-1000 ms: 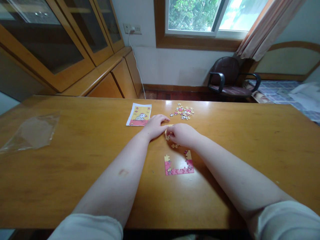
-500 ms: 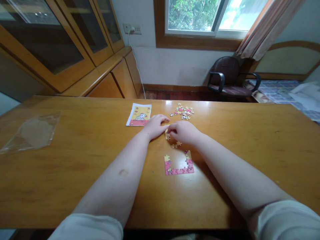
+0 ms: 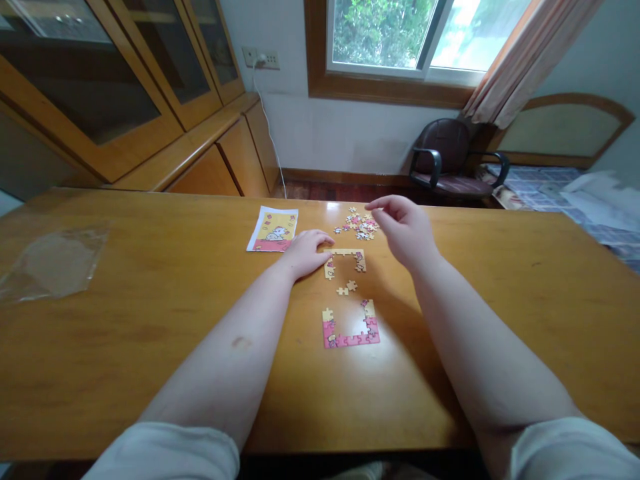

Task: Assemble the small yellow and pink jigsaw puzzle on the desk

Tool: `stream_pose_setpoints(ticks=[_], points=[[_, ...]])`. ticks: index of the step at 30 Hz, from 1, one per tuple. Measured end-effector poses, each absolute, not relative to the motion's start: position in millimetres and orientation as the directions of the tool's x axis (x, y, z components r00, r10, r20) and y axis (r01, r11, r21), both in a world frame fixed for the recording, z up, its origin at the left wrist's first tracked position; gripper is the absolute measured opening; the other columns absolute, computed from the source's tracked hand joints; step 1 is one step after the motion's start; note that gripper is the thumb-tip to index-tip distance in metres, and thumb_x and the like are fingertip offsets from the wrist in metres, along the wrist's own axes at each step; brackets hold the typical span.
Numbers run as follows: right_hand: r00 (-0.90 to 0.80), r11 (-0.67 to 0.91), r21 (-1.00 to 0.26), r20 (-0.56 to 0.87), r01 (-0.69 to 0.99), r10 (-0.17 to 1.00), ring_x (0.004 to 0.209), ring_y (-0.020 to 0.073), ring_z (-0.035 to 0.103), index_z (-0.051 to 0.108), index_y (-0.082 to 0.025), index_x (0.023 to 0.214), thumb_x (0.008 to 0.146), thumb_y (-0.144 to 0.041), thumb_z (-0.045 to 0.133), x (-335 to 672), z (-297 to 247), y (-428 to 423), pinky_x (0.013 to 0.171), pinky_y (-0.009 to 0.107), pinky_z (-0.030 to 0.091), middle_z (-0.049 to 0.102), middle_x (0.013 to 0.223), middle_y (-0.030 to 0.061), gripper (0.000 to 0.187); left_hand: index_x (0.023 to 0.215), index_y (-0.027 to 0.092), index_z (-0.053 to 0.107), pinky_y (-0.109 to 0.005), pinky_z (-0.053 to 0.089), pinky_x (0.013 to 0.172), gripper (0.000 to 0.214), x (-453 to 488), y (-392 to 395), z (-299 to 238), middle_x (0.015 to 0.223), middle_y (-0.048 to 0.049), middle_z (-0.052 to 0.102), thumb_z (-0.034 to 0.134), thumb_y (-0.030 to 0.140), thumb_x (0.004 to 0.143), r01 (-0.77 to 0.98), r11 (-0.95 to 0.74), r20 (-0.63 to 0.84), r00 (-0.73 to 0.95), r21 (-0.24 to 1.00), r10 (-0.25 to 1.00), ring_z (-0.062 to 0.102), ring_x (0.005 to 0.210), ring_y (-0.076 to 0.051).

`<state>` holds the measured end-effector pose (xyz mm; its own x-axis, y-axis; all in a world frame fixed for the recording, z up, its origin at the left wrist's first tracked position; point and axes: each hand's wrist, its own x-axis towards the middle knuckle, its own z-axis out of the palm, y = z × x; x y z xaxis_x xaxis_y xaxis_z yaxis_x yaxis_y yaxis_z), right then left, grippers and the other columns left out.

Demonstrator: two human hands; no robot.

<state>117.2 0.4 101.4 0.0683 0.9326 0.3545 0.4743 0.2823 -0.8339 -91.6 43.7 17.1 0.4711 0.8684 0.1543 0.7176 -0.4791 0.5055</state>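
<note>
My left hand [image 3: 309, 255] rests on the table with its fingers stretched out. Its thumb touches or lies very close to the left side of the yellow upper puzzle section [image 3: 345, 253]. Near the far edge, my right hand [image 3: 407, 230] hovers by the right side of a pile of loose puzzle pieces [image 3: 365, 227]. Its thumb and forefinger are bent and slightly apart, with nothing visible between them. Two joined-looking yellow puzzle pieces [image 3: 347, 288] lie below the upper section. Nearer to me is a U-shaped, mostly pink puzzle section [image 3: 351, 341].
A picture sheet [image 3: 273, 230] with a white animal on yellow and pink lies left of my left hand. A clear plastic bag [image 3: 53, 263] is at the table's far left. Beyond the wooden table [image 3: 200, 400] stand a cabinet [image 3: 235, 160] and an armchair [image 3: 445, 157].
My right hand has moved from the upper puzzle section away and right to the pile, uncovering that section. My left hand has stayed in place. The view has shifted slightly.
</note>
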Motion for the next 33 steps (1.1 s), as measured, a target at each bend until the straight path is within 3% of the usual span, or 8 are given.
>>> stream_pose_setpoints(ticks=[3, 6, 9, 13, 16, 20, 25, 33], points=[[0.063, 0.128, -0.893, 0.171, 0.431, 0.983, 0.052, 0.0097, 0.039, 0.064, -0.017, 0.081, 0.082, -0.034, 0.056, 136, 96, 2, 0.051, 0.024, 0.031, 0.048, 0.058, -0.0035, 0.018, 0.103, 0.022, 0.070, -0.041, 0.040, 0.105, 0.031, -92, 44, 16, 0.116, -0.0046, 0.066, 0.058, 0.033, 0.076, 0.719, -0.486, 0.155, 0.477, 0.497, 0.865, 0.055, 0.113, -0.025], [-0.013, -0.057, -0.793, -0.081, 0.606, 0.997, 0.054, 0.0119, 0.047, 0.066, -0.017, 0.084, 0.079, -0.031, 0.058, 148, 64, -10, 0.054, 0.025, 0.036, 0.055, 0.060, -0.0014, 0.016, 0.102, 0.023, 0.071, -0.041, 0.040, 0.105, 0.030, -93, 46, 14, 0.116, -0.0041, 0.066, 0.058, 0.035, 0.077, 0.715, -0.496, 0.161, 0.485, 0.494, 0.860, 0.055, 0.113, -0.025], [0.036, -0.017, -0.645, 0.016, 0.764, 0.999, 0.065, 0.0160, 0.055, 0.066, -0.018, 0.097, 0.083, -0.026, 0.053, 154, 31, -31, 0.063, 0.028, 0.042, 0.062, 0.071, 0.0014, 0.021, 0.100, 0.024, 0.072, -0.042, 0.039, 0.106, 0.029, -93, 47, 12, 0.118, -0.0041, 0.065, 0.058, 0.036, 0.078, 0.715, -0.498, 0.164, 0.485, 0.492, 0.859, 0.054, 0.114, -0.026], [-0.200, 0.270, -0.512, 0.189, 0.815, 0.961, 0.090, 0.0207, 0.060, 0.067, -0.018, 0.107, 0.088, -0.024, 0.048, 157, 18, -44, 0.085, 0.034, 0.046, 0.065, 0.095, 0.0085, 0.027, 0.098, 0.025, 0.073, -0.043, 0.039, 0.106, 0.027, -93, 46, 14, 0.119, -0.0046, 0.064, 0.058, 0.036, 0.078, 0.722, -0.491, 0.154, 0.483, 0.487, 0.862, 0.054, 0.115, -0.027], [-0.342, 0.393, -0.386, 0.197, 0.835, 0.919, 0.107, 0.0255, 0.056, 0.062, -0.022, 0.123, 0.092, -0.032, 0.049, 155, 21, -41, 0.097, 0.042, 0.042, 0.061, 0.116, 0.0119, 0.035, 0.095, 0.025, 0.073, -0.043, 0.039, 0.106, 0.025, -92, 44, 16, 0.119, -0.0044, 0.064, 0.058, 0.036, 0.078, 0.728, -0.483, 0.143, 0.479, 0.486, 0.866, 0.053, 0.116, -0.027], [-0.411, 0.432, -0.266, 0.133, 0.862, 0.902, 0.129, 0.0346, 0.039, 0.056, -0.030, 0.133, 0.092, -0.048, 0.050, 153, 20, -41, 0.106, 0.056, 0.030, 0.047, 0.142, 0.0104, 0.046, 0.095, 0.027, 0.073, -0.044, 0.038, 0.106, 0.025, -92, 44, 16, 0.119, -0.0044, 0.063, 0.059, 0.037, 0.077, 0.734, -0.474, 0.134, 0.473, 0.486, 0.871, 0.052, 0.117, -0.027], [-0.420, 0.444, -0.288, 0.142, 0.848, 0.896, 0.128, 0.0321, 0.040, 0.061, -0.028, 0.127, 0.094, -0.044, 0.048, 153, 16, -45, 0.107, 0.054, 0.031, 0.052, 0.138, 0.0087, 0.039, 0.089, 0.026, 0.074, -0.044, 0.039, 0.106, 0.022, -93, 43, 17, 0.118, -0.0045, 0.063, 0.059, 0.037, 0.077, 0.727, -0.478, 0.143, 0.474, 0.494, 0.869, 0.053, 0.116, -0.027], [-0.463, 0.544, -0.359, 0.290, 0.759, 0.837, 0.114, 0.0242, 0.052, 0.069, -0.024, 0.109, 0.093, -0.029, 0.050, 148, 17, -43, 0.102, 0.046, 0.037, 0.065, 0.119, 0.0075, 0.025, 0.087, 0.025, 0.074, -0.043, 0.038, 0.106, 0.022, -93, 42, 18, 0.118, -0.0043, 0.064, 0.058, 0.036, 0.077, 0.717, -0.487, 0.145, 0.485, 0.498, 0.862, 0.054, 0.115, -0.026]])
